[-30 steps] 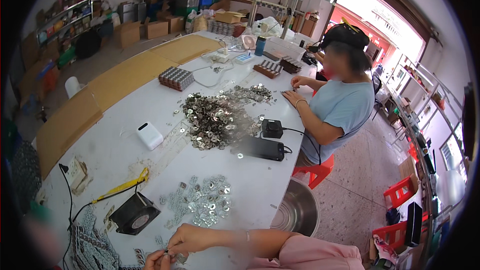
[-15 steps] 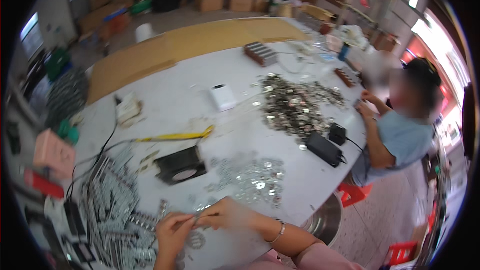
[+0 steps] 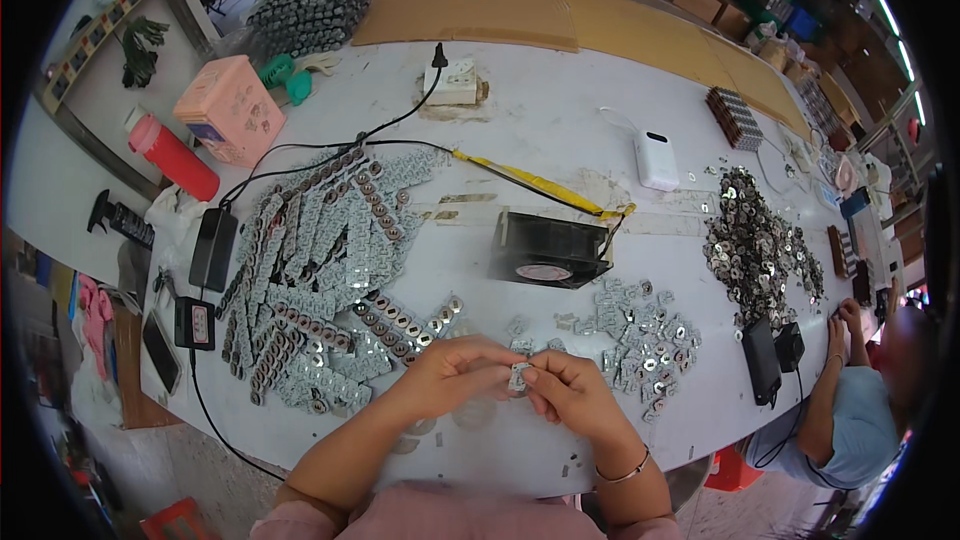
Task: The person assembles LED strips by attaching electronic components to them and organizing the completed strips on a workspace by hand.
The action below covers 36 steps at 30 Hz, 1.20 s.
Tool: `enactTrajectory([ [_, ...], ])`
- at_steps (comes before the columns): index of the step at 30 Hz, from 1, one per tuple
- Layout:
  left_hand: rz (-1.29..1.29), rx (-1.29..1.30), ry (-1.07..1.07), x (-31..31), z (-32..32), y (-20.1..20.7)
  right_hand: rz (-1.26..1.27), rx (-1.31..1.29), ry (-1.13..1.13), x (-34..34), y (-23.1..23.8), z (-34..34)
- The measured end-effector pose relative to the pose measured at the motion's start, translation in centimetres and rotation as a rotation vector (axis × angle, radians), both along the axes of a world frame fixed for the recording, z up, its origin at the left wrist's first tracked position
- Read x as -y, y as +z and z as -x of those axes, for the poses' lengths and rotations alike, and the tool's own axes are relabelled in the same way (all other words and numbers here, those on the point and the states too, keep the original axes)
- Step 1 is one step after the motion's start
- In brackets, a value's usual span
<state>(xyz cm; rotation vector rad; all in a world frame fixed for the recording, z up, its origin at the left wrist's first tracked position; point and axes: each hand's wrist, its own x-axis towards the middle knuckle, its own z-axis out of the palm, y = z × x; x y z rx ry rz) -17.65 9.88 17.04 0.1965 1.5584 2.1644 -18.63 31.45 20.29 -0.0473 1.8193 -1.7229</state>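
Since half a second ago the view has swung leftward, so the black fan [image 3: 548, 252] has shifted from left of the picture's middle to right of it, and both hands now come nearly to the centre. Largest is the white counter [image 3: 540, 120], stretching out all around the fan. Left of the fan lies a broad heap of linked metal strips [image 3: 330, 260]; well to its right stands a dark pile of small parts [image 3: 760, 240], with a co-worker [image 3: 860, 410] seated beyond. Nearer, at the fan's front right, loose silver pieces [image 3: 650, 340] are scattered.

In front of the fan, the left hand [image 3: 450, 375] and right hand [image 3: 575, 390] meet, each grip closed, thumb and finger together, on one small metal piece [image 3: 519, 376]. That piece sits between the fingertips, in front of the fan and a little left of its middle. It should handle as light and stiff, perhaps slippery on its smooth face and hard to break; its opposite edges look the best place to pinch, leaving the flat face uncovered.
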Motion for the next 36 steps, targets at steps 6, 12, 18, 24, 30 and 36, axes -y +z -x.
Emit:
enactTrajectory([
  [6, 0.021, -0.064, 0.156, -1.0, -0.5, -0.5, 0.062, 0.065, -0.161, 0.2, -0.9, 0.2],
  [12, 0.455, -0.492, 0.237, -1.4, -0.1, 0.9, 0.084, 0.067, -0.199, 0.4, -1.1, 0.4],
  [18, 0.614, -0.751, 0.329, -1.7, -0.1, 0.1, 0.076, 0.088, -0.18, 0.0, -1.4, 0.6],
  [24, 0.657, -0.822, 0.362, -1.8, -0.3, -0.6, 0.039, 0.1, -0.223, 0.5, -0.4, 0.7],
  [30, 0.984, -0.862, 0.281, -1.3, 0.1, 1.9, -0.493, -0.276, -0.18, -2.7, -0.2, 0.9],
  [36, 1.479, -0.754, 0.402, 1.8, 0.7, 1.7, -0.411, -0.359, -0.269, -1.9, 0.3, 1.0],
])
